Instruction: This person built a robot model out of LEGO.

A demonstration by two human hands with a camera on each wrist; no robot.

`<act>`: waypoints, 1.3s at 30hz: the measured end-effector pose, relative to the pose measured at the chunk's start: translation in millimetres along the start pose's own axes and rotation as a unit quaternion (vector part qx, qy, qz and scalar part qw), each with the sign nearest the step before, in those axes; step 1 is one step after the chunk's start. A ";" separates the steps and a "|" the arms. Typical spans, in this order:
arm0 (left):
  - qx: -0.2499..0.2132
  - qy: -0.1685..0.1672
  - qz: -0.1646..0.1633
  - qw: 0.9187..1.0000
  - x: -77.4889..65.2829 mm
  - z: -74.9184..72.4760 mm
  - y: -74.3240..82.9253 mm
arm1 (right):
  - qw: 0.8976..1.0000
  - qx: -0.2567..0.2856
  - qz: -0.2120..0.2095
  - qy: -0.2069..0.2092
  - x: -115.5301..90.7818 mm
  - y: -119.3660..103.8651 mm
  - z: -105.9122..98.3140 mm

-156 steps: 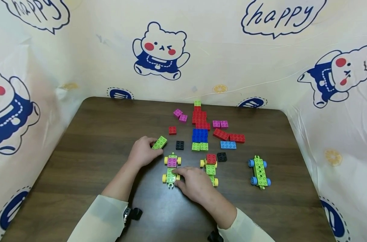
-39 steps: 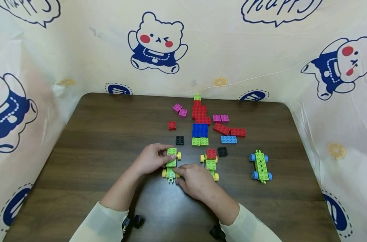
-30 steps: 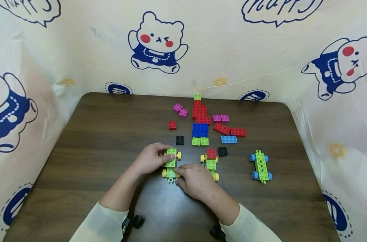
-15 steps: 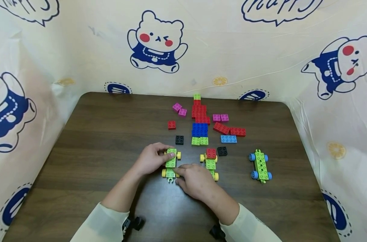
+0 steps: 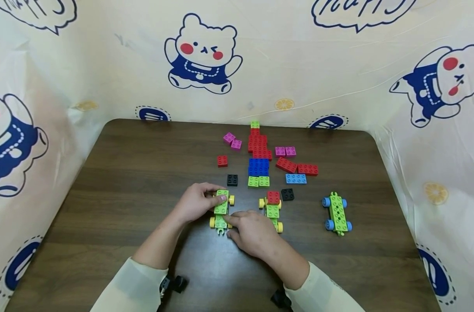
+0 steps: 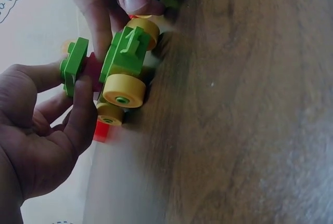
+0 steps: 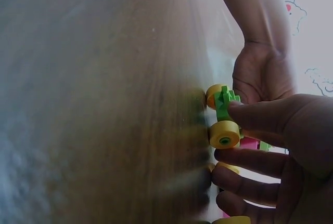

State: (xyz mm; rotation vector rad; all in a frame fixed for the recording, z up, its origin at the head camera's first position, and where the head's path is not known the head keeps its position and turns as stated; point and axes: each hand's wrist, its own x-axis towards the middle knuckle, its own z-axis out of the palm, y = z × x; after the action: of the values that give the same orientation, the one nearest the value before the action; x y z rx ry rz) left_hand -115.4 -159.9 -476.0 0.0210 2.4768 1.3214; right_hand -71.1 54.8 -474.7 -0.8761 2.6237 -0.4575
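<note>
My left hand (image 5: 195, 203) pinches a light green brick (image 5: 221, 207) between thumb and fingers. This brick lies over the far half of a green toy car base (image 6: 124, 60) with yellow wheels, right above the pink brick (image 6: 93, 70) mounted there. My right hand (image 5: 252, 232) steadies the car base at its near end, thumb and index finger on it by the wheels. Close to the right knuckles stands a second yellow-wheeled car (image 5: 272, 212) bearing a red brick and a green one, partly covered by that hand.
Right of the hands stands a green car base (image 5: 338, 214) with blue wheels. Black bricks (image 5: 232, 180), a light blue brick (image 5: 296, 178), red bricks (image 5: 307, 169) and pink bricks (image 5: 285, 151) lie behind, around a long row with blue bricks (image 5: 258, 167).
Over the past seconds my left hand has brought the green brick from the left onto the car base, covering the pink brick from above. In the last second both hands stay almost still.
</note>
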 end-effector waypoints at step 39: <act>-0.017 -0.049 -0.013 0.999 9.5 -7.9 0.8 | 1.000 -0.011 -0.003 -0.009 0.0 0.7 -0.6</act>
State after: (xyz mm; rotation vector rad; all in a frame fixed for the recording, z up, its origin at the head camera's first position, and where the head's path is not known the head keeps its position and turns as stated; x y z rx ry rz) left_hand -126.9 -164.2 -474.0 0.0433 2.3651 1.3192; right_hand -71.7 55.4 -474.4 -0.8908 2.6158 -0.4221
